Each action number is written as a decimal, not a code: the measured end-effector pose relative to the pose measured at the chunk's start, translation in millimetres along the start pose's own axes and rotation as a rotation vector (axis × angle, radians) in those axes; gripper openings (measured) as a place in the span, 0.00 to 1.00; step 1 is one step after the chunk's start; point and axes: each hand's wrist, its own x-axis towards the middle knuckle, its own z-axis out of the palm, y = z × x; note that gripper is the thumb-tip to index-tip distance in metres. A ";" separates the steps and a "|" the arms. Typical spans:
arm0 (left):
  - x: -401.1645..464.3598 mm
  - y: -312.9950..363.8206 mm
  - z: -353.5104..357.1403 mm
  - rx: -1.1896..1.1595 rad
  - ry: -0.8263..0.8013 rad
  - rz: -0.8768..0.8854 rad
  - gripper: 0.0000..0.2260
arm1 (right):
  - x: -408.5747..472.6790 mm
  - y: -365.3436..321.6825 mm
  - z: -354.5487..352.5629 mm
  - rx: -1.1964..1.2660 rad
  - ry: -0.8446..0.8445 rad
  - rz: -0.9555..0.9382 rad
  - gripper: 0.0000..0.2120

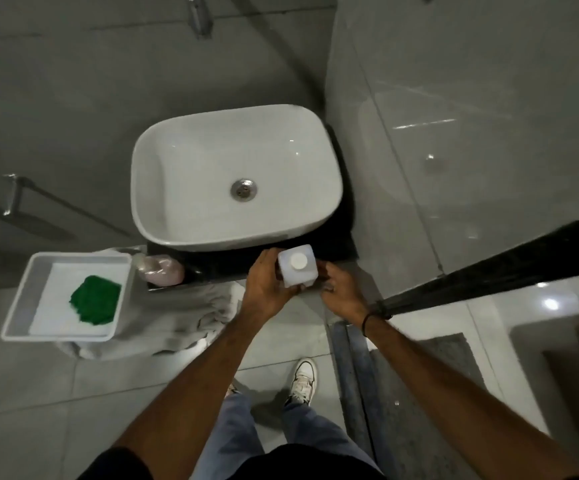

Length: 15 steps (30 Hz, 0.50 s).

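Observation:
A square white plastic bottle (297, 268) with a white screw cap stands in front of the white basin (163, 209), over the dark counter (336, 244). My left hand (267, 285) grips the bottle from its left side, fingers curled round it. My right hand (341, 292) is at the bottle's right side, fingers bent toward it; whether they hold it is hidden.
To the left, a white tray (21, 292) holds a white sheet and a green scrub pad (95, 299), resting on crumpled grey cloth (191, 320). A pinkish soap bottle (161, 270) lies on the counter. A black glass-door rail (488, 271) runs at right. My shoe (303, 379) stands on the tiled floor.

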 end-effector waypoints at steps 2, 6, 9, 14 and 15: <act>-21.4 -22.4 -32.0 -0.013 0.045 -0.080 0.31 | 2.9 -12.0 28.1 -0.156 -0.118 -0.037 0.32; -66.0 -70.8 -98.2 0.016 0.124 -0.219 0.33 | 10.5 -43.4 104.2 -0.476 -0.338 -0.181 0.39; -94.3 -111.4 -148.7 0.044 0.182 -0.295 0.34 | 20.9 -67.6 158.1 -0.788 -0.374 -0.315 0.43; -120.3 -175.6 -228.8 0.085 0.341 -0.427 0.33 | 36.6 -77.5 217.0 -1.032 -0.297 -0.290 0.58; -119.7 -188.4 -244.5 0.064 0.391 -0.456 0.33 | 36.8 -73.9 225.1 -1.040 -0.258 -0.273 0.60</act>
